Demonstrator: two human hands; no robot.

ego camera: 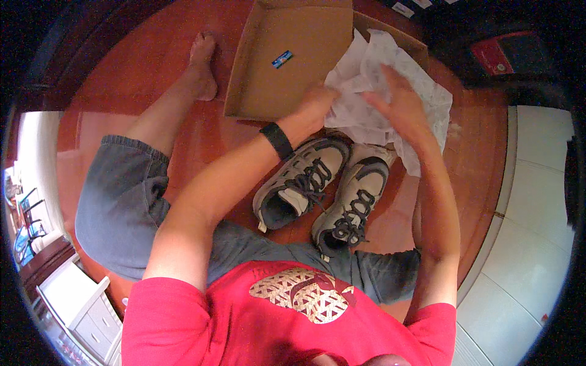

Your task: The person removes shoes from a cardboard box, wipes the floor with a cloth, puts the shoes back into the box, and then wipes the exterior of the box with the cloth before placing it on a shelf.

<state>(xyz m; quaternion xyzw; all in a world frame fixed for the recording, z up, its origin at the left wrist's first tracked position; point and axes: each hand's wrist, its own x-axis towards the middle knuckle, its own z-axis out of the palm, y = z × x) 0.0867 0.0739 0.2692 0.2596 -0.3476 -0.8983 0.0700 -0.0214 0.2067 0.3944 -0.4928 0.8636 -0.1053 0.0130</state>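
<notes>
Before me lies an open cardboard shoebox point(261, 87) with a small blue sticker point(282, 59) inside its lid. White tissue paper point(428, 100) spills from the box's right part towards me. My left hand point(320, 105), below a black wristband point(276, 140), is at the paper's left edge; it is blurred and its grip is not clear. Over the paper, my right hand point(400, 98) has its thumb and fingers spread. A pair of light grey shoes, the left shoe point(302, 178) and the right shoe point(355, 201), with dark laces, stands between my legs, toes towards the box.
I sit on a reddish-brown floor point(476, 174), legs apart. Pale tiles point(531, 206) lie to the right past a grey strip. A red and dark object point(494, 59) is at the upper right. A white drawer unit point(91, 320) stands at the lower left.
</notes>
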